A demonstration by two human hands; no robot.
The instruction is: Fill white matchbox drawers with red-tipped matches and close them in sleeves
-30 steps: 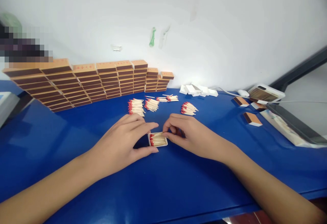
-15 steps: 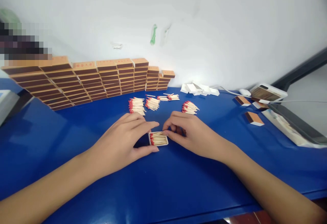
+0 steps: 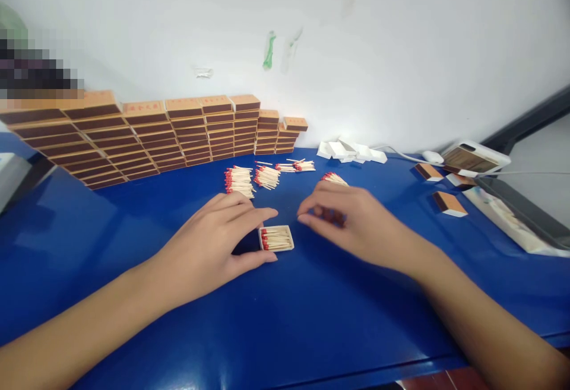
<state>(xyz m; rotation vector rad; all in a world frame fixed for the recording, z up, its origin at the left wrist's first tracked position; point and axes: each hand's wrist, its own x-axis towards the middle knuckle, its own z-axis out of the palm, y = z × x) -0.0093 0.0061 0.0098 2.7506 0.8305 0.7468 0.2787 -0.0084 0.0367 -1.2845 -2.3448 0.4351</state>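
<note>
A small white matchbox tray (image 3: 291, 241) lies on the blue table, filled with red-headed matches (image 3: 276, 238). My left hand (image 3: 218, 230) holds the tray at its left end, thumb along the near side and fingers at the far side. Just to the right of the tray hovers my right hand (image 3: 345, 221), apart from it. Its thumb and forefinger come together at the tips and the other fingers are curled; no match shows in them. Behind my right hand, partly hidden, is a heap of matches (image 3: 335, 179). More matches (image 3: 240, 182) lie in piles beyond my left hand.
Stacked matchboxes (image 3: 187, 129) form a wall along the back left. White empty trays (image 3: 351, 151) lie against the wall. At right are loose matchbox sleeves (image 3: 449, 204), a white device (image 3: 476, 158) with a cable, and a dark flat object (image 3: 521, 206).
My right hand has drawn back to the right, away from the tray, and now covers more of the match heap behind it. My left hand stays at the tray.
</note>
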